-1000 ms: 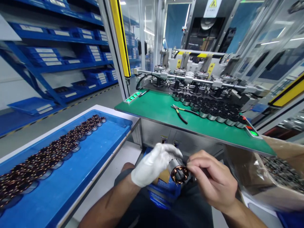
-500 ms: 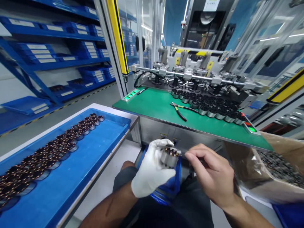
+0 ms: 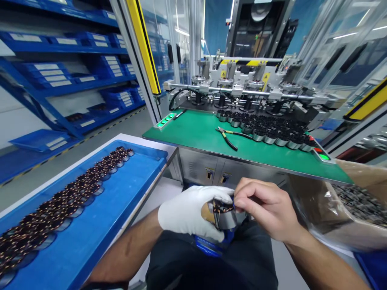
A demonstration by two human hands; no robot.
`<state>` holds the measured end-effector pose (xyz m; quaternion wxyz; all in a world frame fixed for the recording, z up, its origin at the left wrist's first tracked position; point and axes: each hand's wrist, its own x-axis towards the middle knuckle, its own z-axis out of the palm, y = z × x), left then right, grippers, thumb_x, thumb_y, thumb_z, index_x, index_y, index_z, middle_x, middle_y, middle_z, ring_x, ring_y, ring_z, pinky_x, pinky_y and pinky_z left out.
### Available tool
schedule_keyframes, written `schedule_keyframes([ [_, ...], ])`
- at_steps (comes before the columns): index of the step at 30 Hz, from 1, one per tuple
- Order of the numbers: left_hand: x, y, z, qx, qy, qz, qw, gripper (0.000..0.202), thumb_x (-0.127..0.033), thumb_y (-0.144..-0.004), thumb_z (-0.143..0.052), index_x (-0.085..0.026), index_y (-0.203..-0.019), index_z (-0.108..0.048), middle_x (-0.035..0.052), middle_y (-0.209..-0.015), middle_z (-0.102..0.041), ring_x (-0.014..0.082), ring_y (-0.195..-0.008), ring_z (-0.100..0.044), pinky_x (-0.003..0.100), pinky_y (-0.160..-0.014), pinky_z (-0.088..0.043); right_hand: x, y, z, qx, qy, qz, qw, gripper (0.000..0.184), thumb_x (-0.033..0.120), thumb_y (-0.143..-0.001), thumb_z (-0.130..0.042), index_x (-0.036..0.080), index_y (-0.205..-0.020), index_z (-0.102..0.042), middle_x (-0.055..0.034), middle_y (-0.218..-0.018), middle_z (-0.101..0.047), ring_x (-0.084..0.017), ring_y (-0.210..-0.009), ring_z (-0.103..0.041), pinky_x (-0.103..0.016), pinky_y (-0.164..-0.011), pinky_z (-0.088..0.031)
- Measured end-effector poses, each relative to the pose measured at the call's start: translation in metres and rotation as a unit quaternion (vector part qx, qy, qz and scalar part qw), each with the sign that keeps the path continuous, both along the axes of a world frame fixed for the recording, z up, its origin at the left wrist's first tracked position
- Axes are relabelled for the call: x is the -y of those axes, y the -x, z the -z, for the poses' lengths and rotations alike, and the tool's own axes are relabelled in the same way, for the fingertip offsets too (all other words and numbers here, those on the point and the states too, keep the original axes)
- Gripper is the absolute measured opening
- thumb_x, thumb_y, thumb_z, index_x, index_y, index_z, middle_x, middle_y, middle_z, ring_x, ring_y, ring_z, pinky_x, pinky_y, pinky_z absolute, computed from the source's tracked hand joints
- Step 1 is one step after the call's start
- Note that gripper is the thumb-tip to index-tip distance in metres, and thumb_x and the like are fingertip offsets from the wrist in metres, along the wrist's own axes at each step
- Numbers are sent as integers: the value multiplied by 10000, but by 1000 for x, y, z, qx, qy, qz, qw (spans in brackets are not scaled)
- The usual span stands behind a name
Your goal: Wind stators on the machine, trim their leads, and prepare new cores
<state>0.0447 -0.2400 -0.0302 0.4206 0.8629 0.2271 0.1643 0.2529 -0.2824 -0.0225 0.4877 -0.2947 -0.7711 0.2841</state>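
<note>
In a white glove, my left hand (image 3: 193,213) grips a motor stator (image 3: 226,219), a metal ring with copper windings and black insulation on top. The stator is tilted in front of my lap. My bare right hand (image 3: 266,209) is closed in a pinch at the stator's upper right edge; what its fingertips hold, if anything, is too small to make out. Beneath the hands, part of a blue bin (image 3: 208,245) shows between my knees.
To the left, a blue tray (image 3: 121,201) carries many wound stators (image 3: 75,193). Pliers (image 3: 227,137) and rows of black-topped stators (image 3: 266,131) lie on the green worktop (image 3: 193,133) before a winding machine (image 3: 238,90). A carton (image 3: 320,205) of metal parts stands at the right.
The stator in my left hand has shifted slightly right and down, turning a little. My right hand's fingertips have come up against its edge, where a small gap showed before.
</note>
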Motion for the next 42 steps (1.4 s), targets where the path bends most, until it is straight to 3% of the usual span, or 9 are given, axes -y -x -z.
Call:
schedule_keyframes([
  [7,10,-4,3,-5,165,-38,985,459,-256,-545,-874,-198,-955,-676,-20,-899,-708,181,-806,-666,260,-707,-519,-2,-1,5,-4,-6,-12,1000,154,130,-898,-622,147,-745,-625,-13,-684,-631,-88,-615,-567,-207,-577,-440],
  [14,23,-10,7,36,-55,-129,989,344,-212,-665,-776,-201,-981,-639,27,-989,-635,203,-922,-624,325,-837,-509,3,6,7,24,-42,65,997,160,141,-905,-601,160,-749,-628,-11,-673,-615,-106,-606,-566,-226,-567,-437],
  [21,28,-7,50,240,-58,-218,944,508,-169,-719,-771,-267,-1184,-591,87,-1225,-632,245,-1114,-640,364,-928,-545,7,20,22,-60,-92,149,983,133,105,-876,-611,170,-759,-613,1,-669,-604,-104,-599,-556,-218,-562,-441],
  [23,26,-6,55,283,-130,-215,926,539,-97,-729,-742,-300,-1208,-601,86,-1249,-632,254,-1150,-625,397,-959,-537,7,21,27,-95,-58,161,981,38,155,-857,-658,178,-860,-627,-9,-759,-635,-123,-695,-601,-232,-643,-487],
  [25,24,-5,55,301,-184,-233,906,579,-48,-718,-729,-329,-1210,-611,73,-1255,-635,249,-1146,-626,401,-955,-541,9,22,33,-105,41,146,983,181,242,-814,-725,186,-960,-635,-30,-885,-675,-157,-819,-638,-269,-747,-520],
  [28,22,-3,51,304,-196,-280,889,555,-34,-717,-726,-321,-1180,-622,65,-1252,-639,242,-1155,-621,396,-973,-531,14,25,40,-69,220,25,973,268,355,-757,-774,173,-919,-662,-36,-897,-704,-174,-827,-651,-275,-753,-524],
  [31,23,-2,50,293,-162,-311,890,422,-67,-743,-719,-267,-1108,-651,88,-1235,-644,250,-1170,-611,408,-998,-515,15,22,35,-57,287,-60,954,278,398,-850,-668,155,-719,-642,-5,-671,-655,-123,-638,-593,-232,-631,-488],
  [37,24,1,54,328,15,-315,890,359,-159,-715,-784,-198,-1054,-673,128,-1225,-637,273,-1169,-611,411,-1022,-505,-8,2,3,53,202,10,978,295,342,-900,-615,151,-678,-641,17,-598,-584,-92,-572,-509,-206,-565,-416],
  [42,25,4,52,367,54,-310,875,231,-119,-731,-747,-192,-943,-694,109,-1162,-662,248,-1132,-625,375,-999,-508,-25,1,-12,141,184,-35,972,362,417,-906,-602,151,-663,-635,28,-559,-551,-85,-526,-468,-202,-496,-377],
])
